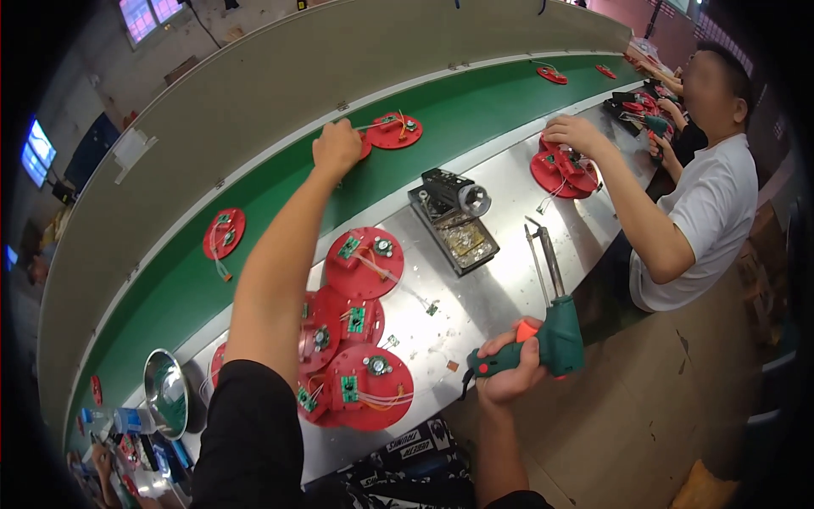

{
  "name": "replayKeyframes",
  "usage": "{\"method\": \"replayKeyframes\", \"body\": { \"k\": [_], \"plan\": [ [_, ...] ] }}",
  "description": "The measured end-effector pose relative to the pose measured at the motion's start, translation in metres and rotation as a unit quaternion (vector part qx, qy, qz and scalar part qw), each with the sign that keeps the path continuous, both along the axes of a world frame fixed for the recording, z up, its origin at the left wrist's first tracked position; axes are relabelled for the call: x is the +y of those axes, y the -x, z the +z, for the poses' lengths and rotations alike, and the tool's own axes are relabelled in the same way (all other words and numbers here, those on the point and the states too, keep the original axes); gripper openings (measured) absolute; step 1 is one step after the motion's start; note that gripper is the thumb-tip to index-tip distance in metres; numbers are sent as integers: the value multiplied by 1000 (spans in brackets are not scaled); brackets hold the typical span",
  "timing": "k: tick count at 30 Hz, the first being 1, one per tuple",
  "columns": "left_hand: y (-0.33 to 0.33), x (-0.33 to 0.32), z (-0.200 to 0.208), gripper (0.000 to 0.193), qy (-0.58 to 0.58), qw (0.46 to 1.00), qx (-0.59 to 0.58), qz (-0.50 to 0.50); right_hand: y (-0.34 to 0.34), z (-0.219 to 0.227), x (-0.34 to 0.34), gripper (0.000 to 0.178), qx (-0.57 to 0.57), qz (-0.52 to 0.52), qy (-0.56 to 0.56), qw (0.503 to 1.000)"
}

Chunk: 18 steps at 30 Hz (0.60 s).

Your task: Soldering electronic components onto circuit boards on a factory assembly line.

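My left hand [337,148] reaches over the green conveyor belt [280,182], its fingers closed on a red disc [366,146] that is mostly hidden beneath it. Touching or very near that piece lies another red disc [397,131] with a small green board and wires. In my right hand [513,377] is a green soldering gun [561,339] with orange parts, its two metal prongs pointing up and away. Between my arms, several red discs [365,265] with green boards and loose wires overlap on the metal bench [441,339].
A black soldering stand [462,229] with a tray sits mid-bench. At right, a person in a white shirt [712,212] handles red discs [564,174]. A metal bowl [166,394] and a plastic bottle [131,420] stand at lower left. Another red disc [224,233] rests on the belt.
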<state>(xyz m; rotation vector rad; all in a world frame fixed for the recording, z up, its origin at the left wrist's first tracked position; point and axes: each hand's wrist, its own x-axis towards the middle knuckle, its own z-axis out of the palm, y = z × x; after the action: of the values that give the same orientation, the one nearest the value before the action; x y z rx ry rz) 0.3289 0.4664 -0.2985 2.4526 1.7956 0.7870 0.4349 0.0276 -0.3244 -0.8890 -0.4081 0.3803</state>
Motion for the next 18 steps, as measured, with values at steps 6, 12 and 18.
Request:
{"method": "replayKeyframes", "body": {
  "k": [6, 12, 18],
  "plan": [
    [53, -90, 118, 28, -137, 988, 59, -24, -11, -1, 1, 33, 45, -13, 22, 999],
    [143, -194, 172, 26, -113, 985, -77, -103, -7, 1, 4, 31, 6, -16, -13, 1000],
    [183, -284, 123, 26, -8, 985, -128, -111, -12, -7, 0, 30, -14, 14, -4, 1000]
  ]
}}
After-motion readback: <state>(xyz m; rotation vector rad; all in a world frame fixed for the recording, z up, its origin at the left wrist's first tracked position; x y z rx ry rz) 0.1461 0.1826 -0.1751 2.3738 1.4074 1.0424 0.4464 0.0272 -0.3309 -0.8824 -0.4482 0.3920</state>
